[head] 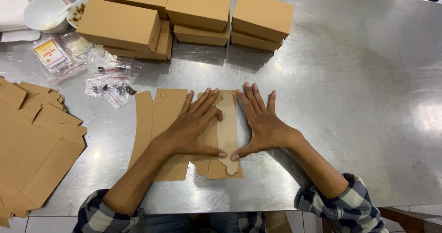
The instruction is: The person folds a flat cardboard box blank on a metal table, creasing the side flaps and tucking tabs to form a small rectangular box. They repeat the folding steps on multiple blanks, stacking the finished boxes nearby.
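**Flat carton blank pressed down, not yet a box**

Left hand (193, 129) and right hand (262, 122) spread wide, palms flat on the cardboard blank (184, 134), gripping nothing. One pale flap (228, 131) folded over; sides apparently still unraised. Beyond the blank, finished matte brown boxes (184, 16); left of it, stacked flat blanks (32, 141), on brushed, glossy steel table (359, 85)

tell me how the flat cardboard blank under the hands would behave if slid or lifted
The blank looks thin and flat, so probably light, and likely to bend at its creases when lifted. On the smooth steel table it would probably slide easily. Both the left hand and right hand press it flat, suggesting it springs up.
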